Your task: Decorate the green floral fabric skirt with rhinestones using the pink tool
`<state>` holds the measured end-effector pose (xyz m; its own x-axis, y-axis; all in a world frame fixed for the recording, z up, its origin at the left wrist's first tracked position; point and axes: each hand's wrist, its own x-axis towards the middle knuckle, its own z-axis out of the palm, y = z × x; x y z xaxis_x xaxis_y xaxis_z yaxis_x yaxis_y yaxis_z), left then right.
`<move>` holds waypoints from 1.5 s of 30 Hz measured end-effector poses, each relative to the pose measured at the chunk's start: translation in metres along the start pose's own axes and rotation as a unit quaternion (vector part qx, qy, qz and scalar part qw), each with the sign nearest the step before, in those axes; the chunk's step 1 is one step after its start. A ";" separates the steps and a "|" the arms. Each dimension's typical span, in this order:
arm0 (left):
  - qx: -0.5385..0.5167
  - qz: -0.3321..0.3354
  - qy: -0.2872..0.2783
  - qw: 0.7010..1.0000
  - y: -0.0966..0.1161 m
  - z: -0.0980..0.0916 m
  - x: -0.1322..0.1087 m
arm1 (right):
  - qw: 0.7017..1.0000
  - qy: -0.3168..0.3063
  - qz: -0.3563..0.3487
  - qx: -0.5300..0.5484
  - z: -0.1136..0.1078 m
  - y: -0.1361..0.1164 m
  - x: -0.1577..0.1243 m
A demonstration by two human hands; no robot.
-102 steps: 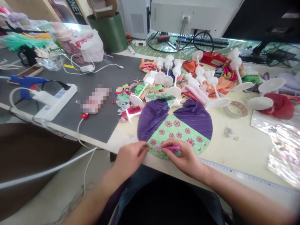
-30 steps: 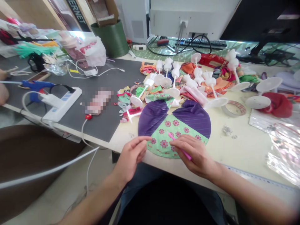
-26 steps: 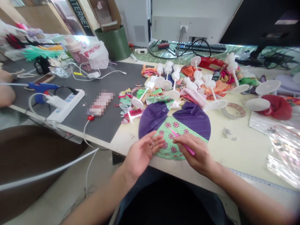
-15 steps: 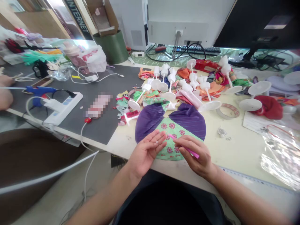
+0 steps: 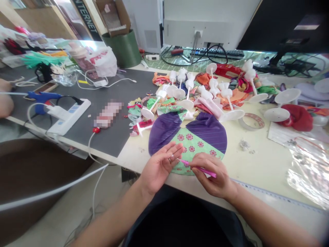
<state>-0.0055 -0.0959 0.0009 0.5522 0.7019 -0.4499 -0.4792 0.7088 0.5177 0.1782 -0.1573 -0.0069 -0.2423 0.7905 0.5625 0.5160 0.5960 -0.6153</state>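
Note:
My left hand (image 5: 160, 168) is held palm up, its fingers stretched out. Tiny shiny bits rest at the fingers, too small to make out. In my right hand (image 5: 212, 175) is a slim pink pen-like stick (image 5: 184, 162), gripped like a pen, its tip close to my left fingers. Under both hands lies a rounded fabric piece (image 5: 189, 137), green with pink flowers in the middle and purple (image 5: 210, 130) at the sides. To the right, a small heap of silvery bits (image 5: 244, 144) lies on the pale table top.
Several white stands (image 5: 189, 85) with round bases lie among colourful cloth at the back. A tape roll (image 5: 253, 121) is near them. On the left are a power strip (image 5: 68, 118), a blue glue gun (image 5: 43, 97) and cables. A clear plastic bag (image 5: 305, 178) lies at the right.
My right hand has shifted slightly left and down, bringing the pink stick's tip nearer to my left fingers. My left hand stays palm up in almost the same place.

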 end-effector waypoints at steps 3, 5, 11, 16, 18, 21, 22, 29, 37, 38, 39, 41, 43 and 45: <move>-0.002 -0.006 -0.004 1.000 0.001 0.000 0.000 | 1.000 -0.007 -0.001 -0.003 0.000 0.000 0.000; -0.005 -0.007 -0.006 1.000 0.001 0.000 0.000 | 1.000 -0.006 -0.002 -0.007 0.000 0.000 0.000; -0.009 -0.008 -0.007 1.000 0.001 0.001 0.000 | 1.000 -0.007 -0.007 -0.007 0.001 0.001 0.000; -0.001 -0.009 -0.008 1.000 0.001 0.002 -0.001 | 1.000 -0.006 -0.007 -0.009 0.001 0.000 0.002; -0.001 -0.009 -0.006 1.000 0.001 0.002 -0.001 | 1.000 -0.005 -0.008 -0.002 0.001 0.000 0.002; 0.000 -0.005 -0.005 1.000 0.002 0.003 -0.001 | 1.000 -0.006 -0.009 0.007 0.000 0.000 0.001; -0.001 -0.003 -0.005 1.000 0.002 0.003 -0.001 | 1.000 -0.007 -0.009 0.007 0.000 0.000 0.001; 0.001 0.016 0.008 1.000 0.008 0.000 -0.001 | 1.000 0.014 -0.020 0.012 -0.001 -0.001 0.000; 0.077 0.127 0.118 0.982 0.037 -0.017 -0.001 | 0.997 0.040 0.056 0.036 0.008 -0.004 0.004; 0.093 0.130 0.121 0.980 0.040 -0.020 -0.001 | 0.996 0.037 0.074 0.038 0.011 -0.003 0.004; 0.108 0.130 0.117 0.979 0.042 -0.022 -0.002 | 0.995 0.031 0.091 0.038 0.014 -0.003 0.005; 0.134 0.117 0.101 0.979 0.045 -0.027 -0.002 | 0.993 0.013 0.115 0.032 0.019 -0.001 0.005; 0.152 0.101 0.091 0.979 0.045 -0.030 -0.003 | 0.993 -0.011 0.113 0.029 0.024 0.002 0.006; 0.171 0.089 0.091 0.977 0.045 -0.032 -0.003 | 0.995 -0.030 0.095 0.022 0.027 0.005 0.007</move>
<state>-0.0499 -0.0640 0.0022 0.3354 0.8349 -0.4363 -0.2833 0.5311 0.7985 0.1571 -0.1451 -0.0209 -0.1933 0.8962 0.3994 0.5210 0.4387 -0.7322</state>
